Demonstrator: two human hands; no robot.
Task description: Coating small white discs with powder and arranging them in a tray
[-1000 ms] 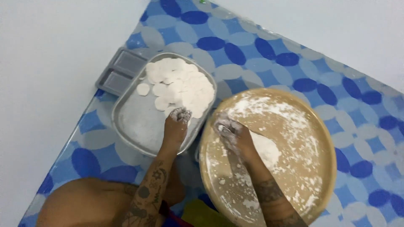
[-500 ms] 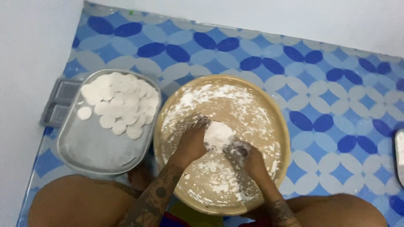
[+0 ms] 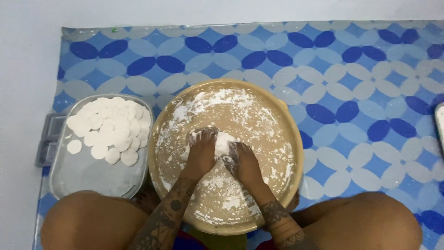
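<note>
A round tan tray [image 3: 277,120] dusted with white flour sits between my knees on a blue patterned mat. My left hand [image 3: 201,152] and my right hand [image 3: 243,163] press together on a white lump of dough [image 3: 223,141] in the tray's middle. Both hands are floury, and the dough is mostly hidden under the fingers. To the left stands a metal tray [image 3: 83,173] with several flat white dough discs [image 3: 111,129] piled in its far half.
The blue and white patterned mat [image 3: 360,92] covers the floor. A grey lidded box [image 3: 48,143] lies partly under the metal tray's left side. A pale object's edge [image 3: 439,125] shows at the far right. My bare knees frame the tray at the bottom.
My left hand left the metal tray of discs and joined the right hand on the dough lump. The view has swung so the tan tray is centred.
</note>
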